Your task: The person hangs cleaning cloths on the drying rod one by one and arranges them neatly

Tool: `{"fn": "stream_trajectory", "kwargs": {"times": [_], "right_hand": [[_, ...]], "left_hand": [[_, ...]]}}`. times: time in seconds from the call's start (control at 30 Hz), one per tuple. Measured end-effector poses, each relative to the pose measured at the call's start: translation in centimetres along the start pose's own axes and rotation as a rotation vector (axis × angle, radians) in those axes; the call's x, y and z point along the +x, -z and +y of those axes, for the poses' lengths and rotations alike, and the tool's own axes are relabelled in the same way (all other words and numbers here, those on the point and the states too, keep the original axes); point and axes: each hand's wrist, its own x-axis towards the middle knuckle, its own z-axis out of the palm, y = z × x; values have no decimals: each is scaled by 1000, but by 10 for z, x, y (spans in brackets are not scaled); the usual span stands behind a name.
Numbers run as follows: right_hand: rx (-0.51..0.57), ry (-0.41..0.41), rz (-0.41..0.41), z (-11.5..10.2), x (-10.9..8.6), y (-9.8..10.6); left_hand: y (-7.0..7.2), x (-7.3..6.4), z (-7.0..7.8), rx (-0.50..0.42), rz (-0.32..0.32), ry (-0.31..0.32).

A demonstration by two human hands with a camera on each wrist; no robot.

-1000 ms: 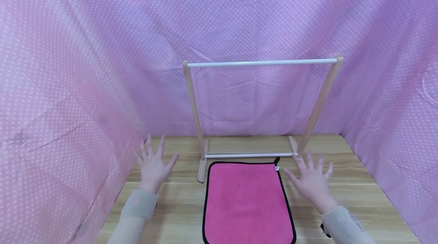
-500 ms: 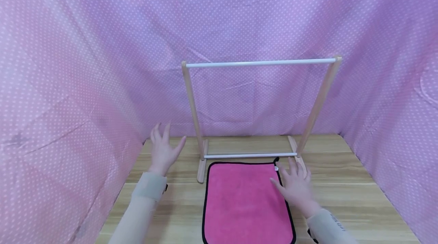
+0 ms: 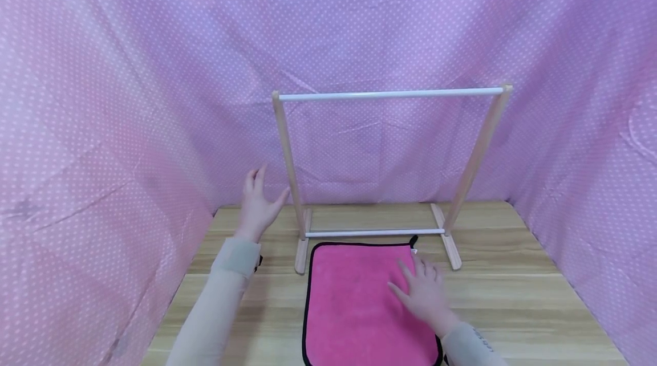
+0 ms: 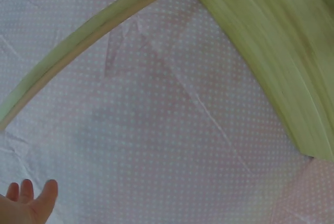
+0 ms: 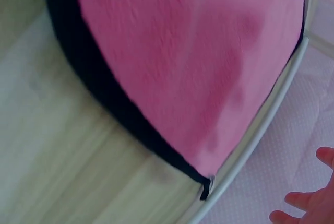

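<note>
Pink cloth [image 3: 354,303]: lay flat on the wood-grain table [image 3: 534,297], on the near side of a rack [image 3: 477,155]; its rounded border was black, and its near edge ran out of my head view.
Black loop [image 3: 413,240]: stuck out from the cloth's far right corner, close to a small white tag [image 3: 413,251].
Right hand: I held my right hand [image 3: 426,295] over the right part of the cloth, fingers parted and slightly bent, thumb pointing left, with nothing in its grasp.
Left hand: I had my left hand [image 3: 259,206] raised to the left of the rack, thumb spread wide from the fingers, holding nothing; the thumb came close to the left post [image 3: 287,149], and I could not tell whether they touched.
Rack build: two pale wooden posts stood on flat feet, joined by a white top rod [image 3: 390,94] and a white lower rod [image 3: 374,233].
Backdrop: dotted pink-lilac fabric [image 3: 359,29] hung left, far and right.
</note>
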Motion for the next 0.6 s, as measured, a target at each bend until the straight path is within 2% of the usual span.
{"fn": "stream_trajectory", "kwargs": {"times": [0.1, 0.4, 0.6], "right_hand": [[11, 10, -19, -5, -2, -5], [59, 16, -99, -18, -4, -21], [95, 15, -153, -25, -2, -29]], "left_hand": [[-2, 7, 3, -66, -3, 19], [-15, 28, 2, -337, -31, -7], [-19, 36, 5, -451, -34, 37]]}}
